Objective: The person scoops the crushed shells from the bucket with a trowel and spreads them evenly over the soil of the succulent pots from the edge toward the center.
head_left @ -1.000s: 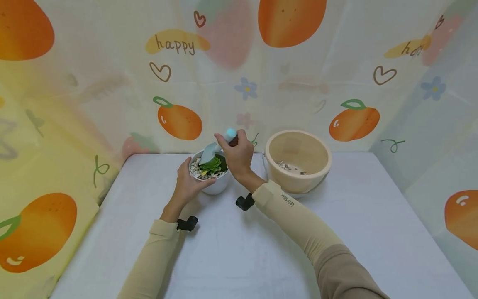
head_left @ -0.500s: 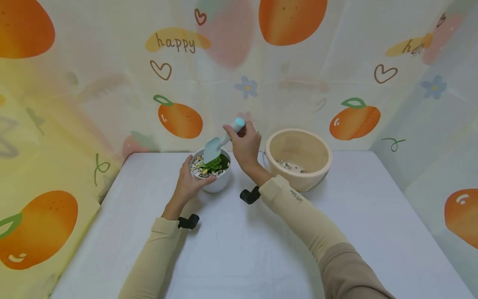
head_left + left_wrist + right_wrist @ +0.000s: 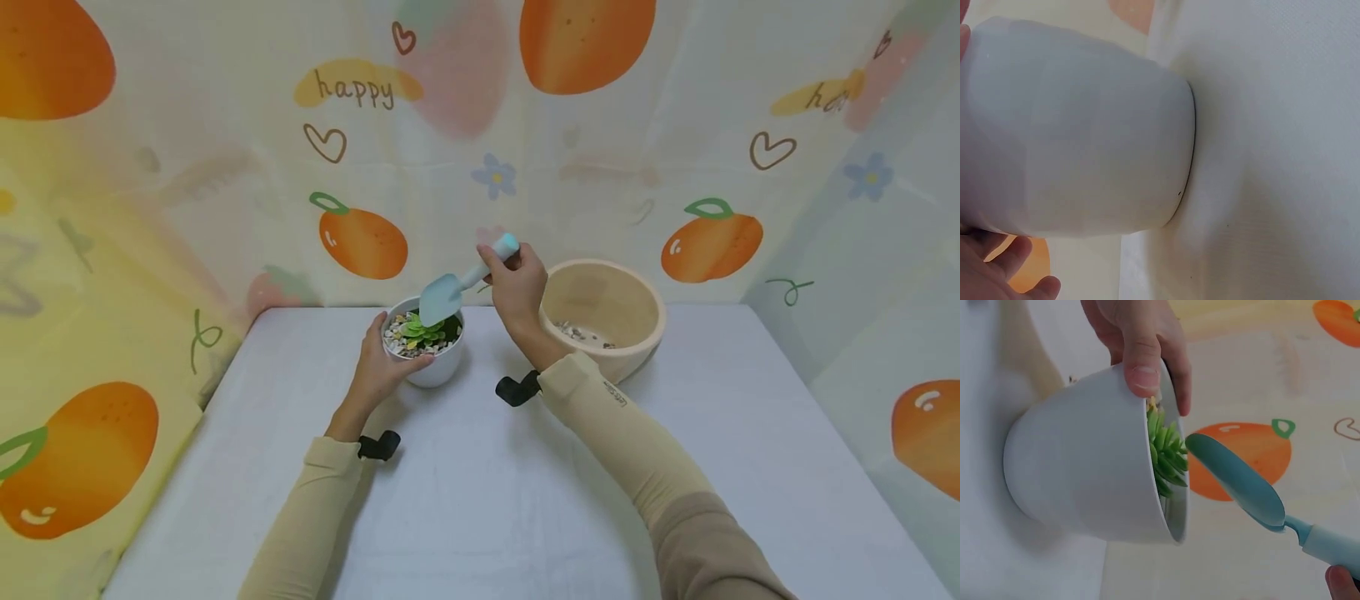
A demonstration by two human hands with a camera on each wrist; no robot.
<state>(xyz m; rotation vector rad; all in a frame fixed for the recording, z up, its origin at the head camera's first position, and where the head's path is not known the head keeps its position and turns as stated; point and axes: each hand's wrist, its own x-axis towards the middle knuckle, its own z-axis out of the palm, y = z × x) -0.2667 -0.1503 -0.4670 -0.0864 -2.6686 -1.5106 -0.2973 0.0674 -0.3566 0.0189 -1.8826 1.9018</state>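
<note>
The light-blue trowel [image 3: 442, 298] is gripped by the right hand [image 3: 519, 287], with the thumb and fingers closed about its pale handle. The handle is raised towards the right, and the blade is slanted down to the left over the white pot [image 3: 437, 369]. In the right wrist view the blade's tip is seen just beside the leaves of the green succulent [image 3: 422, 332]; whether they are touched cannot be told.

The white pot is held by the left hand [image 3: 375, 367]: the thumb is laid across the near side below the rim, and the fingers are set round the left side. In the left wrist view the pot's base is seen on the white-covered table [image 3: 450, 500]. The pot is placed near the table's far edge, left of its middle. Around the succulent the surface is strewn with pale pebbles [image 3: 396, 340].

Farther out, right of the middle and likewise near the far edge, a wide beige bowl [image 3: 600, 293] is partly hidden by the right hand and wrist. Some grit [image 3: 572, 332] is scattered over its bottom. A black camera is worn at each wrist. Behind the far edge a backdrop [image 3: 442, 183] is hung, printed with oranges, hearts and flowers.
</note>
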